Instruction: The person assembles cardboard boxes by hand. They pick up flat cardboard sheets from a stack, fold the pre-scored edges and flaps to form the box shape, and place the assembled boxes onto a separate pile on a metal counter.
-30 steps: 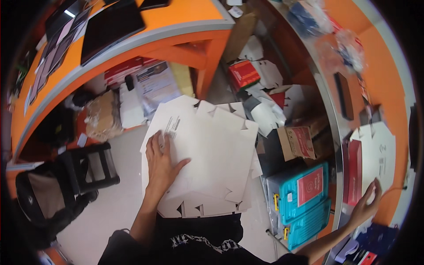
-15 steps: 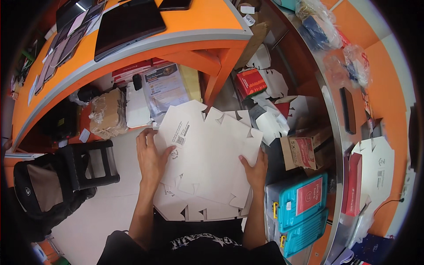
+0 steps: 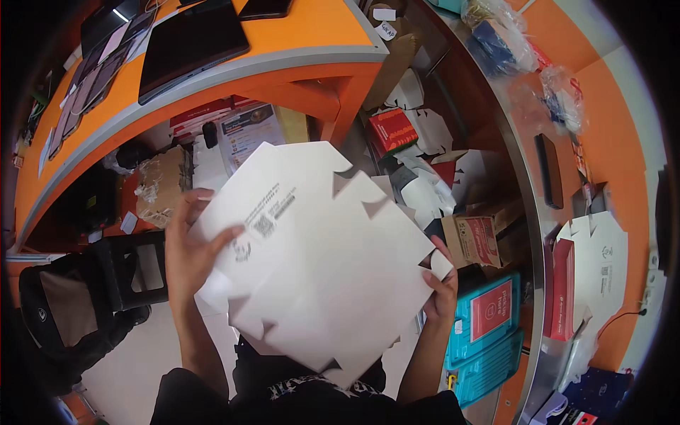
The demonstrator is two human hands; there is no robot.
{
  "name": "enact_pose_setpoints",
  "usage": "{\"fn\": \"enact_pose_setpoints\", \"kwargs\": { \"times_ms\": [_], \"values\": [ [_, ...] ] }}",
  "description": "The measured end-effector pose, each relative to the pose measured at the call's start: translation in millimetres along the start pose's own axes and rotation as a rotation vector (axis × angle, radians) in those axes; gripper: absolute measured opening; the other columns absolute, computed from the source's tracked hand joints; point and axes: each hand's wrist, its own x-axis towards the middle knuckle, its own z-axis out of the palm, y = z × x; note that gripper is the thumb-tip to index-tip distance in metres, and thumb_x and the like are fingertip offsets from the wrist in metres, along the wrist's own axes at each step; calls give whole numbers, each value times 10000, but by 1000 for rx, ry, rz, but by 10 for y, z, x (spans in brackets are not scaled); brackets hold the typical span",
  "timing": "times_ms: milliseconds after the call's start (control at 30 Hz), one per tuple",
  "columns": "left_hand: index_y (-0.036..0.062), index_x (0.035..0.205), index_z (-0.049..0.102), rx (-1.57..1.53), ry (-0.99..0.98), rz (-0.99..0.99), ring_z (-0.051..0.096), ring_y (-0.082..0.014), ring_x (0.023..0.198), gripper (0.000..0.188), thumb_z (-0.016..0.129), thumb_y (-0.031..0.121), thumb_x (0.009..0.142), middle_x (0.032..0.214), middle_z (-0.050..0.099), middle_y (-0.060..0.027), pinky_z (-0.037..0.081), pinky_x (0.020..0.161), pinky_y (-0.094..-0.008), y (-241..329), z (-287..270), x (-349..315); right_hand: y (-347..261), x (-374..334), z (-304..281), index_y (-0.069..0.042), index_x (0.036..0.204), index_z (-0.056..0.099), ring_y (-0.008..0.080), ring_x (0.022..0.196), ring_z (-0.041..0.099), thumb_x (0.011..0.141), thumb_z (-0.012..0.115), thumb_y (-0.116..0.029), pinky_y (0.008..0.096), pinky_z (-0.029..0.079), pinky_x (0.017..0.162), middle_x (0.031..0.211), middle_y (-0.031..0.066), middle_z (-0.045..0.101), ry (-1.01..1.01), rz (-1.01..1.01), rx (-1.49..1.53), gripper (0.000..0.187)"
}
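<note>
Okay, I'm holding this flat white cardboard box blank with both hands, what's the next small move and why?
Probably fold up one side panel along a crease. The white cardboard blank lies fully flat and unfolded, the left hand grips its left edge, and the right hand holds its right edge, so both are placed to bend it.

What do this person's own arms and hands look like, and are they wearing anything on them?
Both forearms are bare, with no sleeves reaching them. The left hand and the right hand wear no gloves; no rings, watch or bracelets show. At the lower edge is a black top with white lettering across the chest.
</note>
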Motion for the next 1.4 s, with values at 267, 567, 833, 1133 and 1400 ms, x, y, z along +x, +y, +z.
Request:
{"fn": "enact_pose_setpoints", "kwargs": {
  "times_ms": [267,567,833,1133,1400],
  "values": [
    [20,1275,539,-737,-596,-334,625,-144,929,411,607,304,985,1086,631,-81,532,803,-305,184,911,-492,27,-520,523,68,1210,632,259,1064,638,913,611,-14,359,473,960,1192,172,659,246,-337,-744,309],
    [-5,1194,602,-955,-600,-667,676,-142,877,289,535,213,1017,1024,668,-89,578,770,-303,532,1284,-445,-378,-684,995,15,1344,525,445,1241,504,816,678,-43,471,476,970,1424,284,445,-364,-462,-1186,553],
    [-59,1135,596,-999,-551,-572,678,-138,916,203,601,-21,935,1095,672,-110,578,794,-267,917,1272,-774,-433,-668,854,-24,1343,564,455,1214,532,977,553,-272,484,466,981,1432,285,447,-220,-524,-1330,442],
    [-57,1149,553,-1069,-511,-541,677,-166,976,188,558,28,982,1206,635,-126,587,848,-280,1113,1299,-844,-530,-721,798,-58,1253,654,476,1213,549,940,590,-275,476,505,944,1416,315,452,-189,-583,-1219,386],
    [-44,1171,579,-995,-486,-483,665,-87,878,210,576,36,977,1151,667,-97,549,714,-212,1151,1320,-929,-417,-717,882,-49,1275,629,490,1194,555,988,536,-277,490,506,931,1381,339,465,-59,-599,-1292,378]
  ]
}}
